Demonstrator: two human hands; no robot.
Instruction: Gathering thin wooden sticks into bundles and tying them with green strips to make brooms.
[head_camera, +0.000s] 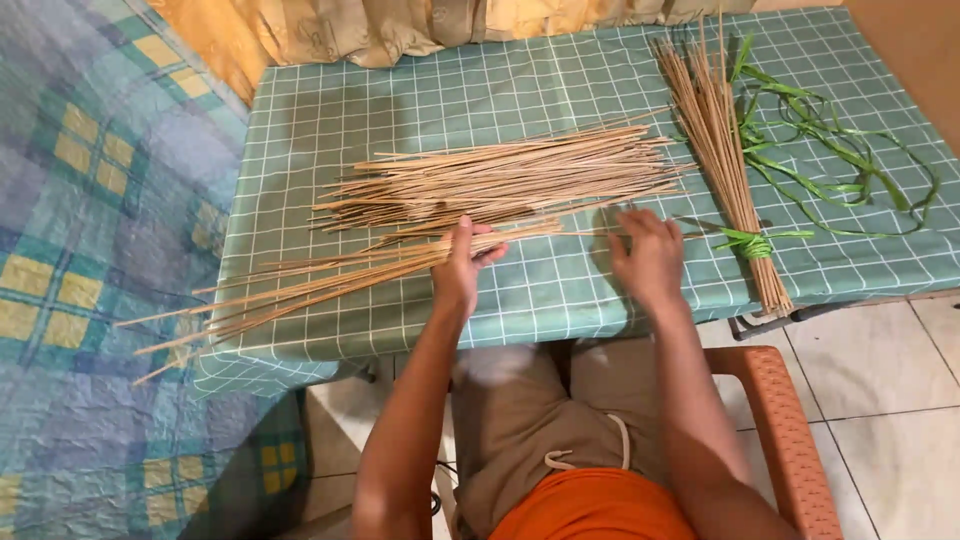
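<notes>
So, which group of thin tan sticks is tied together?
The bundle of thin tan sticks at the right, bound with a green strip; the other groups lie loose.

- There is one view, from a camera worn on the seated person's head, looking steeply down and forward over the bench (560, 290).
- It sits close above the bench: the near edge crosses the lower middle of the picture, and the far edge lies almost at the top.
- Below the bench's near edge the person's lap and an orange chair arm (785, 430) show.
- Left of the bench lies a plaid bed (90, 250); right of it, tiled floor (890, 390).
</notes>
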